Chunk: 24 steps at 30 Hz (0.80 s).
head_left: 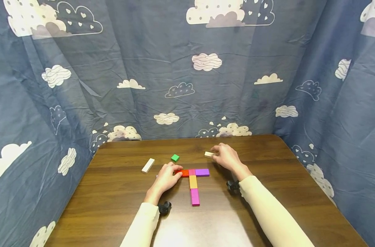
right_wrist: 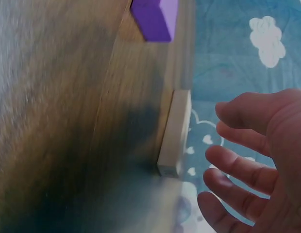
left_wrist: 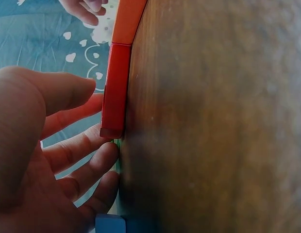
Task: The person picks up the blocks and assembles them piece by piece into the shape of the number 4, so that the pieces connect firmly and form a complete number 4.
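My left hand (head_left: pixel 166 177) is over the left end of a red block (head_left: pixel 184 173), its fingers loosely bent and the thumb apart from the block in the left wrist view. The red block joins a T of flat blocks: a small pink one (head_left: pixel 192 172), a purple one (head_left: pixel 202 172), an orange one (head_left: pixel 193 181) and a magenta one (head_left: pixel 195 197). A blue block (left_wrist: pixel 110 224) lies beside the left hand, mostly hidden in the head view. Above a cream block (head_left: pixel 207 154), my right hand (head_left: pixel 227 157) hovers with spread, relaxed fingers, apart from it in the right wrist view.
Behind the left hand lie a small green block (head_left: pixel 175 157) and a white block (head_left: pixel 148 165). All rest on a brown wooden table (head_left: pixel 113 206). A blue cloud-patterned curtain (head_left: pixel 156 68) hangs around its back and sides.
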Motion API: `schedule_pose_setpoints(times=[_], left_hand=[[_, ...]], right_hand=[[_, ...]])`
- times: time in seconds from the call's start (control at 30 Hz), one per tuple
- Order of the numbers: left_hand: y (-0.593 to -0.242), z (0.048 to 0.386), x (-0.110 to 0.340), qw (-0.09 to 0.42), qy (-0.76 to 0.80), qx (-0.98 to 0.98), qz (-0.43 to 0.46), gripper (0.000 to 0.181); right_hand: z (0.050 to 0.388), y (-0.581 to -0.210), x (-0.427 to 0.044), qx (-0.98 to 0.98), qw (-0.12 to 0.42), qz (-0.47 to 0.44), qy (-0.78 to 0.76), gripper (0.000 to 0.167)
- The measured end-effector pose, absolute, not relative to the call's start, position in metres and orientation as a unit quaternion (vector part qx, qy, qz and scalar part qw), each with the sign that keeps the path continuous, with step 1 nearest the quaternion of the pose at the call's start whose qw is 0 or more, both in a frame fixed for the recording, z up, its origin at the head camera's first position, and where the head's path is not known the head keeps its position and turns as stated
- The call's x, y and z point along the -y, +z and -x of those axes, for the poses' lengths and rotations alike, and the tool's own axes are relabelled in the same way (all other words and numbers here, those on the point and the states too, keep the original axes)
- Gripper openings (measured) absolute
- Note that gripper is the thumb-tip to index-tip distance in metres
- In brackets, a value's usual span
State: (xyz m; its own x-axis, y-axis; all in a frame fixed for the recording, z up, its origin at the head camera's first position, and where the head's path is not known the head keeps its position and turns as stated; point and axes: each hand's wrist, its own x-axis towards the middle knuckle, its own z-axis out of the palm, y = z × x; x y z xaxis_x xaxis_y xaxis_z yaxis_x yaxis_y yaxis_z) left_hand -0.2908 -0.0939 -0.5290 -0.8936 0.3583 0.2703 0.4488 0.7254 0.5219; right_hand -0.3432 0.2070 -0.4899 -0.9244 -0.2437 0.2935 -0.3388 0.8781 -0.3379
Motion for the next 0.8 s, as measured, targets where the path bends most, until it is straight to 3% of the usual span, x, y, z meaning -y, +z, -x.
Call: schedule_pose_setpoints(times=[0.8], left_hand=[[-0.529, 0.289, 0.094, 0.089, -0.294, 0.926, 0.219, 0.024]], right_hand=[[0.355, -0.511, -0.217, 0.968, 0.092, -0.118, 0.199, 0.027]])
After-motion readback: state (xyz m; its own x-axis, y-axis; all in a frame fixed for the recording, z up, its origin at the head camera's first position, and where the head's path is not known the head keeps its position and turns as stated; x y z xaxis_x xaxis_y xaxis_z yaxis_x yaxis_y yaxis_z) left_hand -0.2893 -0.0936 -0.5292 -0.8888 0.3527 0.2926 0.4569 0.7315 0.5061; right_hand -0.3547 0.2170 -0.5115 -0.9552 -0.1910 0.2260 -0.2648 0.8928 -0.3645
